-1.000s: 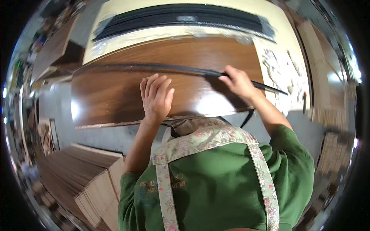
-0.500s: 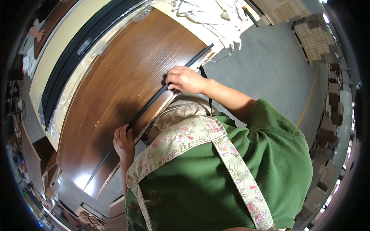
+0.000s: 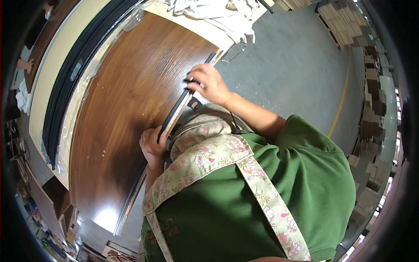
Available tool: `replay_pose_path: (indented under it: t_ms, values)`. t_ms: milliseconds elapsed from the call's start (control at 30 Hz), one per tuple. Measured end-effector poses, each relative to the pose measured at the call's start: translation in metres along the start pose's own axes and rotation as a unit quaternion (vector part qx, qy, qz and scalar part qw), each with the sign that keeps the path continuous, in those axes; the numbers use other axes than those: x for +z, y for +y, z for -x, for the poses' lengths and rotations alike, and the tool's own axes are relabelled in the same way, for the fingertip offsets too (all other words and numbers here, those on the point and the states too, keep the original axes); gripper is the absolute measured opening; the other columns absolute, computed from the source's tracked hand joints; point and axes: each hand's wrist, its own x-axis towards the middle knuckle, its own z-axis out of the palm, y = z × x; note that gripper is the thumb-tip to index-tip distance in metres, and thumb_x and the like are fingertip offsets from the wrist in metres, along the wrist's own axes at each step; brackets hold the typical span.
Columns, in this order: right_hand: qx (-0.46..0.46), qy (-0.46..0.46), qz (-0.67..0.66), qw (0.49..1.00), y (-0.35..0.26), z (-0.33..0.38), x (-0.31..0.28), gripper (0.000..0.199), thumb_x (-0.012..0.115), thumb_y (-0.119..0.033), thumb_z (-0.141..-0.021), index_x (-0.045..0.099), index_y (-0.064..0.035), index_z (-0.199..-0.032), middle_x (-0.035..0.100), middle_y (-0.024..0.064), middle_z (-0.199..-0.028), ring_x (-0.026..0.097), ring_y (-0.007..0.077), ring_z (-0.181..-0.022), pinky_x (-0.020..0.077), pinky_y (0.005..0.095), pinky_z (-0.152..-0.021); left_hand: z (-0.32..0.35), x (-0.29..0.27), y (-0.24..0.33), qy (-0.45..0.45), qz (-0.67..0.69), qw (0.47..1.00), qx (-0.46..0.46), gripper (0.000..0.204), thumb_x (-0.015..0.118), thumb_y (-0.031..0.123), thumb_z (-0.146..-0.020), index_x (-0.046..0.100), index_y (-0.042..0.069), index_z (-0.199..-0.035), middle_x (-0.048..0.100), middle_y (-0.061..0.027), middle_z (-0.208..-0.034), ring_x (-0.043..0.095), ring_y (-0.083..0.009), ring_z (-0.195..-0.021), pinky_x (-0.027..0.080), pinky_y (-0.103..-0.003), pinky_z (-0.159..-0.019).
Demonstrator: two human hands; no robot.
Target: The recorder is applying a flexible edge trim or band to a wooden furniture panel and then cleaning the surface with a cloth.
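Observation:
A dark brown wood-grain board [image 3: 126, 83] lies before me, its pale raw edge facing my body. Along that edge runs a long thin black edging strip [image 3: 176, 106]. My left hand [image 3: 152, 145] is closed over the strip and the board's edge, thumb on the strip. Farther up the same edge, my right hand [image 3: 208, 83] has its curled fingers and thumb on either side of the strip; its fingertips are slightly blurred. The strip's lower stretch continues past my left hand to the board's near-left corner, partly hidden by my forearm.
A bundle of long black strips [image 3: 65, 100] in clear plastic lies beyond the board on a pale table [image 3: 41, 102]. White cloths [image 3: 222, 19] are heaped at the far end. Another person's hand [image 3: 29, 65] shows far left. Stacked panels [image 3: 340, 22] stand on the grey floor to the right.
The strip has come from lying on the board's face to its near edge. My left hand moved up and right along it; my right hand lifted slightly, fingers less flat.

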Motion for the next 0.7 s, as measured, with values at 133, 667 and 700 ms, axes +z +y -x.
replay_pose_path:
  t_ms: [133,667,700]
  values:
    - [0.196,0.143,0.012,0.97,0.045,0.007,-0.013,0.028,0.07,-0.016,-0.072,0.06,-0.0054,-0.096,0.053,0.0134,-0.098,0.055,0.0279,-0.088,0.0456,0.0365,-0.08,0.008,-0.001,0.003,-0.015,0.006,1.0,-0.014,0.02,0.067,0.022,-0.075,0.066,0.012,-0.091,0.058,-0.0057,-0.085,0.055,-0.0258,-0.083,0.041,-0.038,-0.076]
    - [0.369,0.062,-0.248,0.894,0.12,0.006,-0.047,0.024,0.061,-0.016,-0.084,0.064,-0.0016,-0.104,0.059,0.0104,-0.096,0.059,0.0163,-0.087,0.0466,0.0272,-0.078,-0.014,0.008,0.028,-0.052,-0.004,0.997,-0.063,0.023,0.071,0.011,-0.07,0.064,0.009,-0.092,0.059,-0.0066,-0.087,0.056,-0.0252,-0.086,0.039,-0.036,-0.08]
    - [0.374,0.025,-0.24,0.896,0.121,0.006,-0.049,0.024,0.061,-0.016,-0.085,0.064,-0.0035,-0.106,0.058,0.0103,-0.101,0.058,0.0163,-0.091,0.0454,0.0277,-0.082,-0.016,0.008,0.029,-0.065,-0.01,0.995,-0.075,0.023,0.07,0.01,-0.07,0.064,0.008,-0.093,0.059,-0.0071,-0.088,0.056,-0.0252,-0.086,0.039,-0.036,-0.08]
